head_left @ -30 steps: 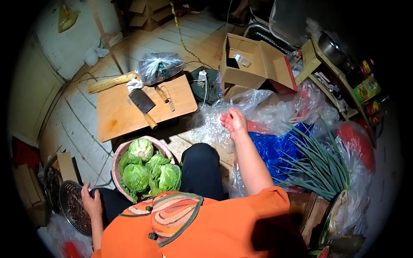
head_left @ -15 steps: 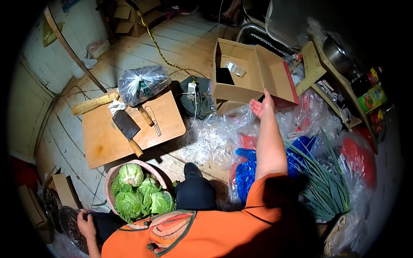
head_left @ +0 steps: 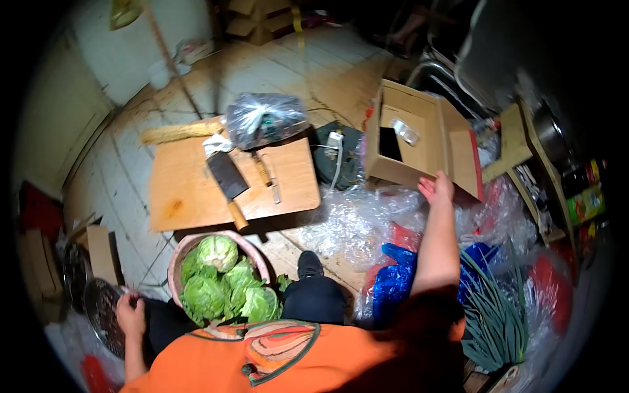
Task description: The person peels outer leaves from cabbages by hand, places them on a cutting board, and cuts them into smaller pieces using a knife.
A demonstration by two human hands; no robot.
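My right hand (head_left: 438, 188) reaches forward to an open cardboard box (head_left: 401, 171). It grips the near edge where the flap folds out, with one digit over the rim and the other fingers against the outside wall. A dark flat object (head_left: 390, 144) and a small clear package (head_left: 405, 131) lie inside the box. Low on the left, my left hand (head_left: 132, 316) is closed on the rim of a metal colander (head_left: 103, 311), whose dark contents I cannot make out. Between my arms, a pink basin (head_left: 175, 275) holds a round cabbage (head_left: 217, 253) and loose green leaves.
A low wooden board (head_left: 180, 190) bears a cleaver (head_left: 227, 175), a wooden-handled tool (head_left: 262, 170) and a tied plastic bag (head_left: 266, 122). Clear plastic (head_left: 354, 219), a blue bag (head_left: 393, 288) and green onions (head_left: 495, 327) lie at right. A shelf (head_left: 534, 170) stands beyond. Another person's leg (head_left: 409, 33) shows behind.
The view has turned, so the scene sits further right and slightly tilted. My right hand stays at the box edge and my left hand stays on the colander.
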